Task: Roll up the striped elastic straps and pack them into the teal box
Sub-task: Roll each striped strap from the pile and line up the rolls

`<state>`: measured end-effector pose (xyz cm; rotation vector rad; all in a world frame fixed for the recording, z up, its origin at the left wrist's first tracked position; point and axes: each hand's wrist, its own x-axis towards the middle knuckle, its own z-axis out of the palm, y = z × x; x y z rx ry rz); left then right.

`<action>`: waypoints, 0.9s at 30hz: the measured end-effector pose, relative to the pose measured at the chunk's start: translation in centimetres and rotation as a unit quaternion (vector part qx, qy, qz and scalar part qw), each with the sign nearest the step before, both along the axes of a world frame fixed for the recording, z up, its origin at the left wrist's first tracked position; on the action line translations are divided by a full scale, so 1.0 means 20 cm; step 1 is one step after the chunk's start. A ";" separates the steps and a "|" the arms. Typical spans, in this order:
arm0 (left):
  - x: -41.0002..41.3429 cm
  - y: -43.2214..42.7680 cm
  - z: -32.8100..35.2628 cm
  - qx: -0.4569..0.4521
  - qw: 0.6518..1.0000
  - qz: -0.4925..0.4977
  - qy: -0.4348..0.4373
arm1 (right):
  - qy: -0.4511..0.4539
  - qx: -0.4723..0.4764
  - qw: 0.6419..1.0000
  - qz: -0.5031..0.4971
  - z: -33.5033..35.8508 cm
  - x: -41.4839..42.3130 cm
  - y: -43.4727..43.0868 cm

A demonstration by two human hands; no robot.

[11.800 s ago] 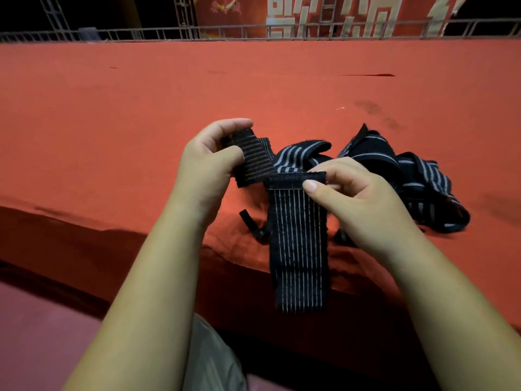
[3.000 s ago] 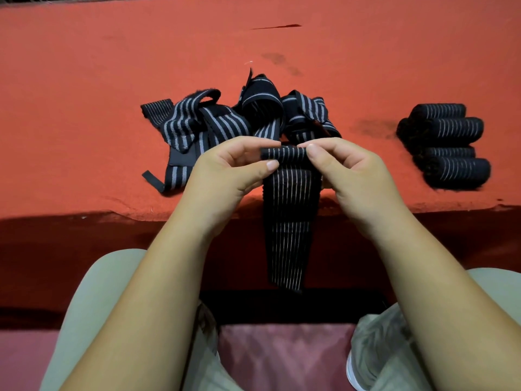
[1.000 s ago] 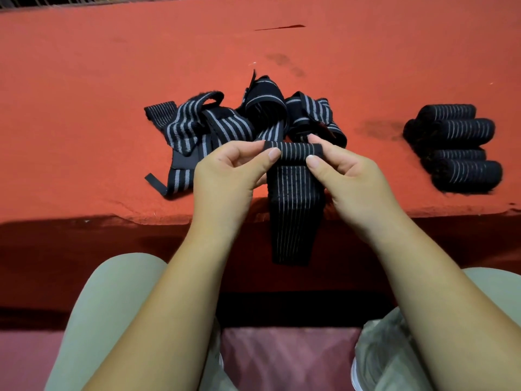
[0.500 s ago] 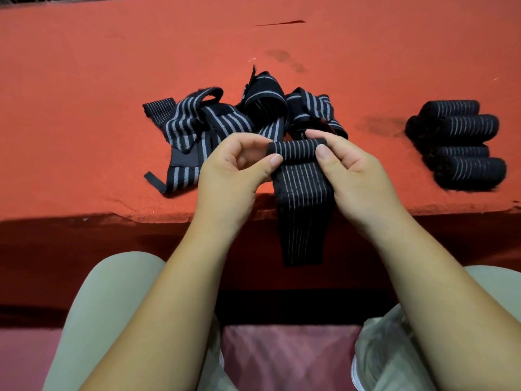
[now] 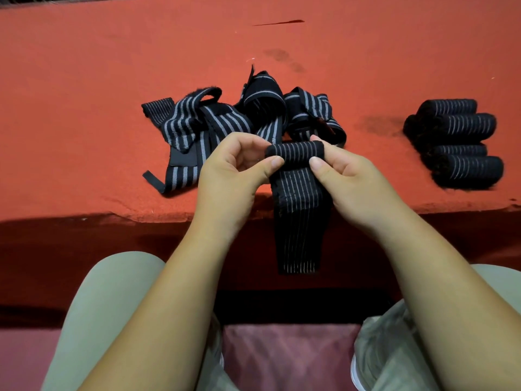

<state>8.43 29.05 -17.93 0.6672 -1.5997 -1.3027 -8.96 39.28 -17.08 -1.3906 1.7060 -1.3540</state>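
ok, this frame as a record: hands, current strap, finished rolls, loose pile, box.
current strap: top rolled, tail hanging over red table edge
left hand: pinches its rolled part, left end
right hand: pinches its rolled part, right end
finished rolls: clustered at right
loose straps: tangled pile behind hands
teal box: not in view

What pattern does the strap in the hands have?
Black with thin pale stripes running along the strap; the head view, the only one, shows it.

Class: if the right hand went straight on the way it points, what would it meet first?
Beyond the half-rolled strap the right hand grips, probably the pile of loose striped straps; depth unclear.
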 end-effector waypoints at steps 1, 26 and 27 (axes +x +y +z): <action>0.00 0.00 0.00 0.005 1.000 0.000 0.000 | 0.002 0.001 1.000 0.003 0.00 -0.01 0.00; -0.03 0.02 -0.03 -0.022 0.993 0.020 -0.115 | 0.022 -0.035 0.999 -0.032 -0.04 -0.02 -0.01; -0.03 0.03 -0.02 -0.024 0.993 0.016 -0.118 | 0.032 -0.035 0.998 -0.038 -0.05 -0.02 -0.01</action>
